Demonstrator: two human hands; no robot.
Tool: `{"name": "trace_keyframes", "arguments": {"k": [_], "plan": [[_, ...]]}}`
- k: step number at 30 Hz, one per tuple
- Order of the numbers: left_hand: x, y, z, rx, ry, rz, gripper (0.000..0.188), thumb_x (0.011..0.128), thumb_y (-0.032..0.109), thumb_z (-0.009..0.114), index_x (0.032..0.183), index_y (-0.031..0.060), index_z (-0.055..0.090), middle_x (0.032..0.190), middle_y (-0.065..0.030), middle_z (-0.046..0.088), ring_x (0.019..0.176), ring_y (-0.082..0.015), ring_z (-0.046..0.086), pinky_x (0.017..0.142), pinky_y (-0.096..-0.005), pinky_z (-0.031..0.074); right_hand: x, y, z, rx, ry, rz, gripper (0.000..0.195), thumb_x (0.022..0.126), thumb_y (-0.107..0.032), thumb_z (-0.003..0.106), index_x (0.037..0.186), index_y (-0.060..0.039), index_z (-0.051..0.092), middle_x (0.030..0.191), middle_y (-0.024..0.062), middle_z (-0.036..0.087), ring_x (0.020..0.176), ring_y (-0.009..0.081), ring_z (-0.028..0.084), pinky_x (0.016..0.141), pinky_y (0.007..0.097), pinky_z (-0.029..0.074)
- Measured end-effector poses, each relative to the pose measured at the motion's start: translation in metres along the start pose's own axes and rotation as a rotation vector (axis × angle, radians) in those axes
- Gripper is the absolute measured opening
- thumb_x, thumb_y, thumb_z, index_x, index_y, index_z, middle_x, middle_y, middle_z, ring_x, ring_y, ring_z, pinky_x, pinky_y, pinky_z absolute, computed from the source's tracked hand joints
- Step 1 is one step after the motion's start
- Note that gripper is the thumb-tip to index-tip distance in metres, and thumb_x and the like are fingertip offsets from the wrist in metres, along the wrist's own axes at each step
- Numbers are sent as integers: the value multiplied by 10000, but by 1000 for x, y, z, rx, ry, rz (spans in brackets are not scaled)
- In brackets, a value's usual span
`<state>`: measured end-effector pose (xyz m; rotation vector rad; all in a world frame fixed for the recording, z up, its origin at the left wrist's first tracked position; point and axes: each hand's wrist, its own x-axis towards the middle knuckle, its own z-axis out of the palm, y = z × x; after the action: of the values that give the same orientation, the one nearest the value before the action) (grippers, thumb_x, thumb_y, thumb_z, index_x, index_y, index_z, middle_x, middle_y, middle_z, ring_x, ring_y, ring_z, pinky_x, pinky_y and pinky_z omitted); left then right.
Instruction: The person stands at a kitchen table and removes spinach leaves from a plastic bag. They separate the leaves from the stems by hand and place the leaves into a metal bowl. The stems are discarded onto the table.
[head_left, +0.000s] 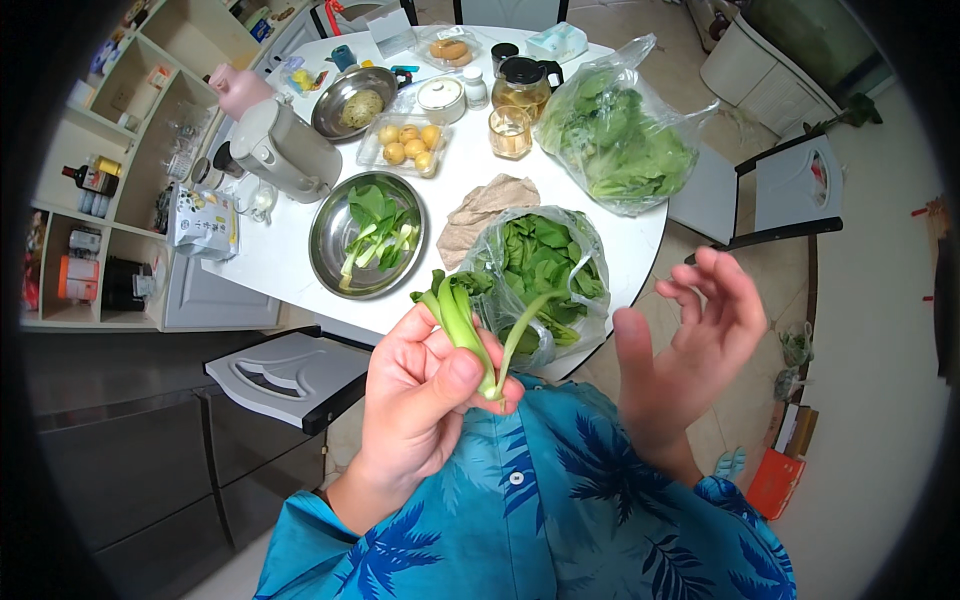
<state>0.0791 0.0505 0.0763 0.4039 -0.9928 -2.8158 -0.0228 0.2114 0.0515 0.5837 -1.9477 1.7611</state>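
My left hand (427, 382) pinches a small stalk of leafy greens (465, 330) by its pale base, leaves pointing up and away from me. To its right my right hand (686, 352) is raised with fingers apart, holding nothing, slightly blurred. Just beyond the stalk, an opened clear plastic bag (592, 300) full of green leaves (540, 247) rests at the near table edge. Left of the bag stands a round stainless steel bowl (322, 255) with several leafy stalks (375, 232) inside. A crumpled beige cloth (480, 217) lies between the bowl and the bag.
On the white table (274, 255) stand an electric kettle (281, 150), a plastic box of round yellow fruit (405, 146), a metal pan (330, 112), a glass teapot (519, 90), a glass cup (510, 133) and a large bag of lettuce (619, 135). Chairs stand left (292, 375) and right (795, 180).
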Motion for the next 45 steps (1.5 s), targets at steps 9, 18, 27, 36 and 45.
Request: {"name": "trace_keyframes", "arguments": {"k": [9, 18, 27, 36, 45], "plan": [[2, -7, -7, 271, 64, 122, 389, 791, -31, 685, 1117, -39, 473, 961, -164, 651, 810, -198, 668, 734, -279, 552, 4, -11, 11, -116, -652, -275, 263, 663, -84, 725, 917, -114, 665, 895, 0, 642, 889, 223, 593, 795, 380, 451], [10, 0, -18, 333, 360, 522, 351, 821, -25, 646, 1120, -18, 462, 918, -149, 641, 793, -193, 627, 746, -316, 523, -3, -4, 4, -149, -640, -154, 174, 663, -60, 740, 817, -110, 676, 792, 24, 616, 768, 171, 582, 701, 313, 448], [16, -11, -21, 14, 78, 8, 121, 926, 163, 457, 1005, 73, 437, 792, -37, 418, 722, -154, 437, 715, -323, 398, 11, 8, 6, 585, -276, 766, 183, 905, -133, 597, 938, 47, 609, 826, 84, 637, 718, 102, 579, 655, 216, 459], [45, -26, -26, -139, -101, -236, 99, 925, 105, 530, 855, 51, 486, 1301, -274, 468, 1183, -335, 516, 1011, -423, 433, 17, 15, 17, 874, -343, 904, 224, 929, -165, 552, 1017, 39, 581, 839, 98, 638, 697, 111, 563, 669, 230, 465], [66, -33, -29, -325, 2, -16, 66, 899, 38, 557, 885, 84, 512, 1071, -110, 599, 1099, -254, 564, 1021, -437, 426, 28, 30, 7, 1012, -282, 1097, 224, 941, -185, 528, 1015, 20, 584, 804, 87, 631, 622, 105, 540, 598, 256, 476]]}}
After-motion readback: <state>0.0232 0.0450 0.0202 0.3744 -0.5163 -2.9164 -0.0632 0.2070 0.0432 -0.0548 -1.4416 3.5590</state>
